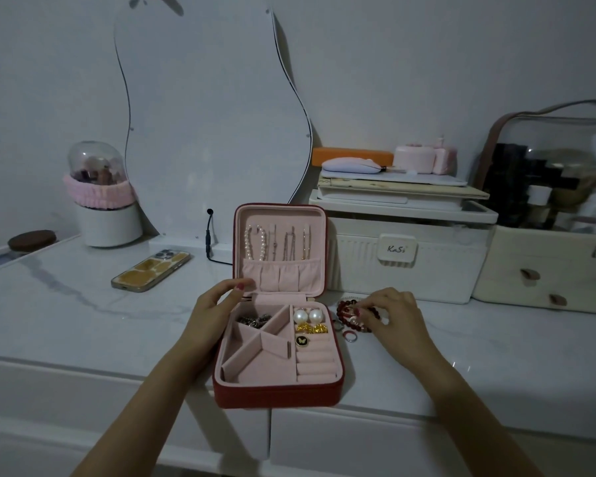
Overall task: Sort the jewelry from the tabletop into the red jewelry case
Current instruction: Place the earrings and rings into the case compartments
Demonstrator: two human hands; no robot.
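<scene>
Head view: red jewelry case (276, 395) holds pearl earrings (307, 316).

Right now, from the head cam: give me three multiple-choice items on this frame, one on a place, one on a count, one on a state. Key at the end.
1. Where does the phone lie?
A. left of the red jewelry case, on the tabletop
B. inside the case
C. on the white drawer box

2. How many large pearl earrings sit in the case's right section?
A. one
B. two
C. four

3. What is the right hand doing?
A. resting flat on the table
B. pinching a small piece over the dark red bead bracelet
C. closing the lid

Key: 1 A, the phone lies face down on the marble top, apart from the case. 2 B, two round pearls sit side by side above the gold pieces. 3 B, its fingertips are curled round a small item right of the case, while the left hand touches the case's back left corner.
</scene>
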